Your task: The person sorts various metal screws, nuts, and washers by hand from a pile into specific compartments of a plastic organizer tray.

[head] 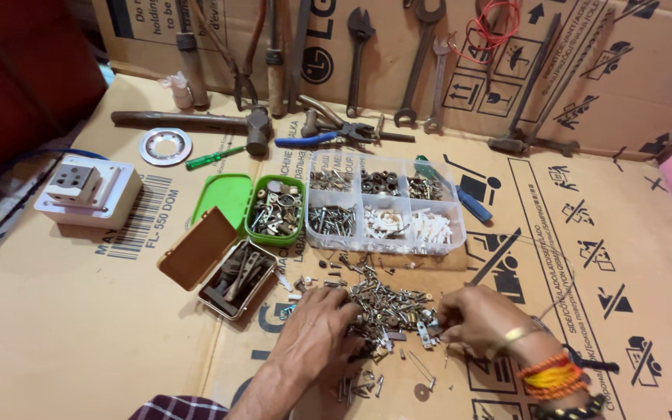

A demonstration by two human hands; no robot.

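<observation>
Brown corrugated cardboard sheet [79, 327] covers the work surface, seen from the head view. Near its front edge lies a loose heap of small metal screws, nuts and brackets [383, 307]. The left hand [316, 334] rests palm down on the heap's left side, fingers spread and flat, gripping nothing visible. The right hand [476, 315] sits at the heap's right side, fingertips pinched together around a small silvery metal piece [427, 334]; whether it is fully lifted cannot be told.

Behind the heap stands a clear plastic compartment box [386, 204] holding sorted fasteners and white plugs. Just left of it sit an open green plastic box [274, 208] of hardware and an open brown hinged tin [231, 272]. A white electrical socket block [87, 189] lies near the left edge. Spanners, pliers and a hammer [196, 122] line the rear edge.

Judgement: sorting goes best by spreading the heap thin with the flat hand while the pinching hand draws single pieces clear, so neighbours do not snag.
</observation>
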